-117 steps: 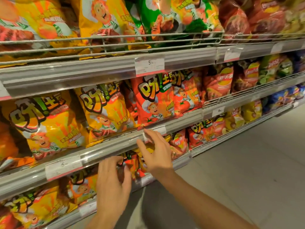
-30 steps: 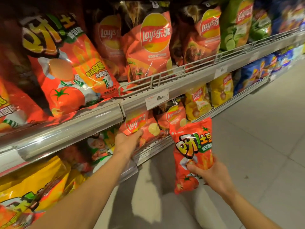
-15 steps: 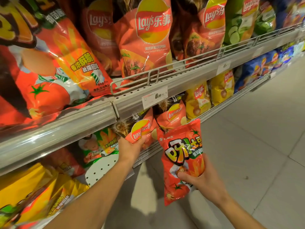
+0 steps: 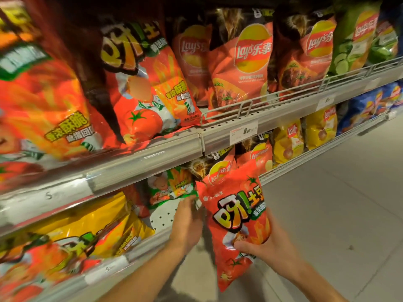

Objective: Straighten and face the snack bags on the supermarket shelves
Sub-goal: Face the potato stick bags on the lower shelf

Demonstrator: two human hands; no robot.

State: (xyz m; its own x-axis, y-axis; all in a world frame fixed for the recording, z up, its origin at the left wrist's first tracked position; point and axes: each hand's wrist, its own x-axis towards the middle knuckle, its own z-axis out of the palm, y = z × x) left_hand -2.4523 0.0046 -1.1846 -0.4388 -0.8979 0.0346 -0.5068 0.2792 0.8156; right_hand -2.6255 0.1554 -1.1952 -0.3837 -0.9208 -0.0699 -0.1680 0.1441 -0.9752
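Now the right hand (image 4: pixel 265 250) grips a red snack bag (image 4: pixel 234 216); left hand (image 4: pixel 187 219) fingers, straight, touch a green bag (image 4: pixel 172 188).

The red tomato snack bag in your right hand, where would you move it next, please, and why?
Probably slide the red tomato snack bag left into the bare gap on the lower shelf, facing out. The right hand grips it off the shelf, in front of Lay's bags of another brand, while the left hand reaches beside the green-edged bag at that gap.
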